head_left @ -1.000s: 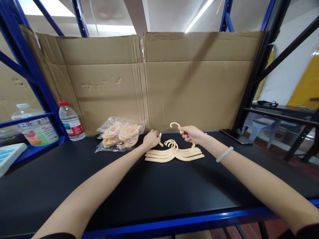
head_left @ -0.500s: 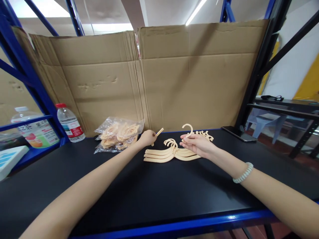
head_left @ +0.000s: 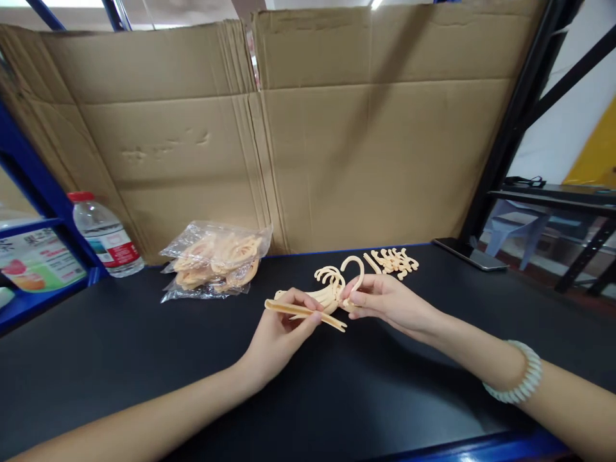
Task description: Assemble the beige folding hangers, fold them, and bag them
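Observation:
Pinched in my left hand [head_left: 283, 327] is a cream plastic hanger arm [head_left: 289, 309], a straight bar with a forked end pointing right. My right hand [head_left: 385, 301] holds a cream hanger hook [head_left: 355, 264] by its base, its curve upward. The hook's base and the forked end are close but apart. Behind both hands lies a stack of assembled hangers [head_left: 330, 276], partly hidden by my fingers. Beyond my right hand lies a pile of loose hooks [head_left: 397, 260], with a loose bar [head_left: 371, 263] at its left.
A clear plastic bag [head_left: 216, 256] of cream parts rests at the back left. A red-capped water bottle [head_left: 106, 234] stands beside it. A phone [head_left: 469, 254] lies at the back right. Cardboard panels [head_left: 375, 160] wall off the far edge of the black tabletop [head_left: 308, 398].
My left hand has come toward me and right with the hanger arm, now lying nearly level. My right hand has lowered slightly with the hook. The view has tilted down.

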`<state>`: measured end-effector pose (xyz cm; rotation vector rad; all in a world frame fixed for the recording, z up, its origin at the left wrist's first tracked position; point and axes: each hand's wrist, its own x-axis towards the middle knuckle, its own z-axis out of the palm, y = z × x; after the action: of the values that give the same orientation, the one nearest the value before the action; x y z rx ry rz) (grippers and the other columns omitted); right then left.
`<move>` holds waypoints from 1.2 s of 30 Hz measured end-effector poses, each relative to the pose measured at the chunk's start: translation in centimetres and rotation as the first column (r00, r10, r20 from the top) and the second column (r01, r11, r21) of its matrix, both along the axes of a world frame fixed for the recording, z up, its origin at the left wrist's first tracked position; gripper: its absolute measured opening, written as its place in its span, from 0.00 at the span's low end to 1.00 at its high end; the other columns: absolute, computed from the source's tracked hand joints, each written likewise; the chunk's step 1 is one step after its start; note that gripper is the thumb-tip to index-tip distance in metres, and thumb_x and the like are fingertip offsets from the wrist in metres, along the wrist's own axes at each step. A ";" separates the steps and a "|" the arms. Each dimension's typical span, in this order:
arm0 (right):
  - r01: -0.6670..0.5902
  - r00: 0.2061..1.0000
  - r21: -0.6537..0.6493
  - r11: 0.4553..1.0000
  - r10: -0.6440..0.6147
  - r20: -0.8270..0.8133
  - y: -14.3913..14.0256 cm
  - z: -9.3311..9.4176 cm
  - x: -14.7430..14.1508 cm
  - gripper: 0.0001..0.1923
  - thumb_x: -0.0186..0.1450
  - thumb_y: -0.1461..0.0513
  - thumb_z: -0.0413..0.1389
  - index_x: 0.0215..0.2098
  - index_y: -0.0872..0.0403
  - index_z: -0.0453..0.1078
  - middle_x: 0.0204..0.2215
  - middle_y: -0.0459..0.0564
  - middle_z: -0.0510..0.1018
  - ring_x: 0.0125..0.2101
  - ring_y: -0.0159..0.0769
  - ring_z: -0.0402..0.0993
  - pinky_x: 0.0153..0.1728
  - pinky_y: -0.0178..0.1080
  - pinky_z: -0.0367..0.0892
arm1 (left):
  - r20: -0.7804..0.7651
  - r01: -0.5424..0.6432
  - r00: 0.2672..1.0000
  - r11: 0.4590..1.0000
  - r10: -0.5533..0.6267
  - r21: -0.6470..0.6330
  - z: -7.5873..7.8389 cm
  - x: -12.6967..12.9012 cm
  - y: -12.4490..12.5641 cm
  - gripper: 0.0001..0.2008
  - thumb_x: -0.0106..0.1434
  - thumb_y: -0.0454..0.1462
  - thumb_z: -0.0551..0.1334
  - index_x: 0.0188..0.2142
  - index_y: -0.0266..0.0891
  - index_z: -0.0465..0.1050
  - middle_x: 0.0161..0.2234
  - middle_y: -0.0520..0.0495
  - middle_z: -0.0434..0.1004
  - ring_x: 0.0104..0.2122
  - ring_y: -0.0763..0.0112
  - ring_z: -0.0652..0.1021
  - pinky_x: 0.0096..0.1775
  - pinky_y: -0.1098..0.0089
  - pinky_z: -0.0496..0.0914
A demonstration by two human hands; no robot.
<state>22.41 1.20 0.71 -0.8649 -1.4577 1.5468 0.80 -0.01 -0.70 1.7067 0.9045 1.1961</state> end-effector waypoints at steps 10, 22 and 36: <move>-0.125 0.992 -0.131 0.983 0.120 -0.046 -0.5 -0.2 -0.4 0.13 0.59 0.55 0.62 0.33 0.57 0.71 0.37 0.52 0.78 0.38 0.38 0.78 0.41 0.41 0.73 | -0.021 -0.084 0.996 0.996 0.085 0.014 -0.3 -0.3 -0.3 0.07 0.58 0.37 0.66 0.30 0.37 0.69 0.33 0.49 0.70 0.33 0.71 0.73 0.35 0.70 0.69; -0.061 0.998 -0.061 0.996 0.062 0.008 -0.7 -0.6 -0.7 0.15 0.58 0.54 0.63 0.32 0.58 0.68 0.33 0.51 0.78 0.31 0.33 0.78 0.38 0.38 0.73 | -0.122 -0.073 0.988 0.976 0.099 0.207 -0.3 -0.2 -0.6 0.06 0.58 0.35 0.66 0.28 0.38 0.69 0.30 0.49 0.75 0.31 0.70 0.76 0.33 0.71 0.69; 0.060 0.995 0.179 0.982 -0.073 0.068 -0.8 -1.2 -1.6 0.08 0.59 0.59 0.58 0.30 0.56 0.65 0.22 0.44 0.74 0.21 0.29 0.74 0.26 0.34 0.70 | -0.132 -0.066 0.987 0.981 0.091 0.180 -0.1 0.2 -1.0 0.07 0.59 0.37 0.65 0.26 0.38 0.70 0.28 0.51 0.72 0.29 0.72 0.74 0.30 0.72 0.69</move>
<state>20.84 0.43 -0.49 -0.8637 -1.5771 1.3261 1.00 -1.01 -0.81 1.9307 0.9833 1.2515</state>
